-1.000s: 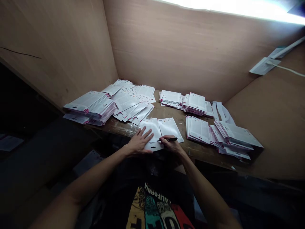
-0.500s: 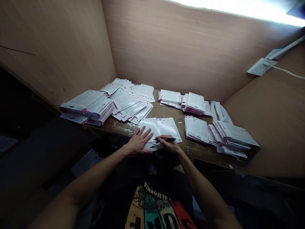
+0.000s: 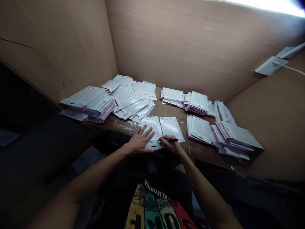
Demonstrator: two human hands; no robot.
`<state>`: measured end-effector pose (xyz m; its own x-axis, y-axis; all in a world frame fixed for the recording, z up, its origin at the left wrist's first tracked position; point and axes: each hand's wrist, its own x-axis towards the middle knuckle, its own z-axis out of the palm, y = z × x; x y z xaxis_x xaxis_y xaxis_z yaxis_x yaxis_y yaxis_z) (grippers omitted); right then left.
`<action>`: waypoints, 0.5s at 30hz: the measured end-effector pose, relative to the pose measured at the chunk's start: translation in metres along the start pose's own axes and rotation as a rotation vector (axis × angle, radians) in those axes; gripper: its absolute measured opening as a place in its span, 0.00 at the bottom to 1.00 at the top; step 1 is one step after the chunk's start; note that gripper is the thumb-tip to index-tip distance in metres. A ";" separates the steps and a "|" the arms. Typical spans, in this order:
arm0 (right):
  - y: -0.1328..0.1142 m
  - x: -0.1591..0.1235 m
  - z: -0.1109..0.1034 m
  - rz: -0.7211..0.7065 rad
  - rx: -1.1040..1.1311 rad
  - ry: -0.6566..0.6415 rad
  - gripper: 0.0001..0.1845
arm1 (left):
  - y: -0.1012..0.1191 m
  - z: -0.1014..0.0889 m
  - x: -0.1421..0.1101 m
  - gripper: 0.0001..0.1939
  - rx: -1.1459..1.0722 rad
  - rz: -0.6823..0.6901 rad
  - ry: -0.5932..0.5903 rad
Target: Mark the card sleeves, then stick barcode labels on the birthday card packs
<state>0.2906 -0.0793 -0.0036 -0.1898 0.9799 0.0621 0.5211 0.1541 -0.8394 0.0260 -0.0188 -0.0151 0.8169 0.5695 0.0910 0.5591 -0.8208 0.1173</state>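
A black marker sits in the closed grip of the right hand, its tip at the lower right of the left card, close to the right card. Both are white printed cards lying side by side on the worktop, and a black slot shows in a tab at the near end of the pair. The left hand lies open and flat on the left card, fingers spread, gripping nothing.

Against half a second ago, the marker has moved slightly right, while both hands remain on the same pair of cards.

Left of the pair, overlapping stacks of similar cards spread out. Beyond it lie two smaller stacks, and to its right, more stacks sit near a loose white strip. Plywood panels rise behind the pair.
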 end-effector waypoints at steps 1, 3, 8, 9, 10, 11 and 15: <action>0.000 -0.001 0.000 -0.031 -0.038 0.010 0.17 | 0.000 0.000 0.000 0.58 0.001 0.000 -0.001; 0.000 -0.004 0.001 -0.094 -0.117 0.033 0.17 | 0.000 0.000 0.000 0.58 0.003 -0.001 -0.004; 0.004 -0.007 0.008 -0.243 -0.223 0.051 0.16 | 0.000 0.000 0.000 0.58 -0.001 0.002 -0.007; 0.005 -0.007 0.010 -0.270 -0.226 0.049 0.16 | 0.000 0.000 0.000 0.58 -0.004 0.002 -0.009; 0.005 -0.007 0.011 -0.292 -0.223 0.043 0.16 | -0.001 0.000 0.000 0.58 -0.008 0.000 -0.010; 0.006 -0.007 0.013 -0.307 -0.217 0.034 0.16 | -0.001 0.000 0.000 0.58 -0.011 -0.002 -0.009; 0.001 -0.008 0.015 -0.265 -0.175 0.016 0.17 | -0.001 0.000 0.001 0.58 -0.017 -0.014 0.008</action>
<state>0.2797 -0.0889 -0.0131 -0.3257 0.9042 0.2764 0.5905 0.4229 -0.6874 0.0258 -0.0172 -0.0149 0.8080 0.5813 0.0966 0.5679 -0.8119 0.1356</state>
